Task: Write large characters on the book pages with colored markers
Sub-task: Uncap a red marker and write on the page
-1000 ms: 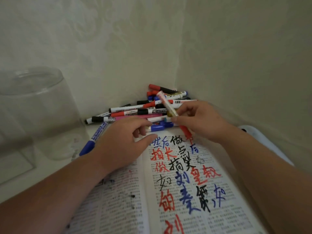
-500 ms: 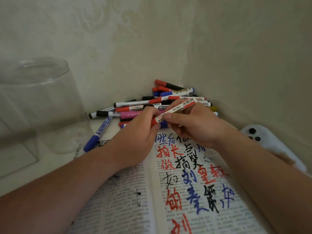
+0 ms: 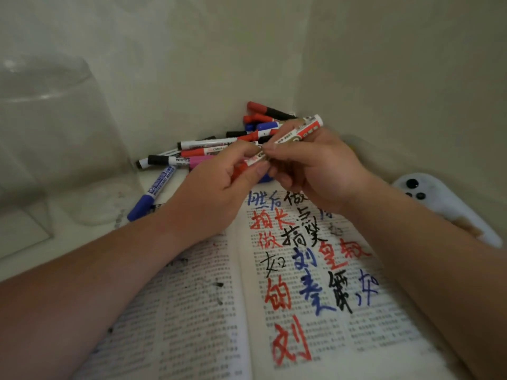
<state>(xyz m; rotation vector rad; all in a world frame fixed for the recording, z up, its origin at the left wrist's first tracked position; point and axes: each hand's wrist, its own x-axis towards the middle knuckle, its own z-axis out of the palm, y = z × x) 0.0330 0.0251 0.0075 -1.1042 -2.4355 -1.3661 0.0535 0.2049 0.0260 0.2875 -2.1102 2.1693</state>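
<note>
An open book lies in front of me, its right page covered with large red, blue and black characters. Above its top edge both hands hold one red marker, white barrel slanting up to the right. My right hand grips the barrel. My left hand pinches the marker's red cap end between thumb and fingers. A heap of markers in red, blue, black and pink lies in the corner behind my hands.
A clear glass jar stands at the left by the wall. A blue marker lies loose beside it. A white phone rests to the right of the book. Walls close the corner behind.
My left hand came up from the page and took hold of the red cap end. My right hand turned the marker from steep to slanting, its rear end pointing up right.
</note>
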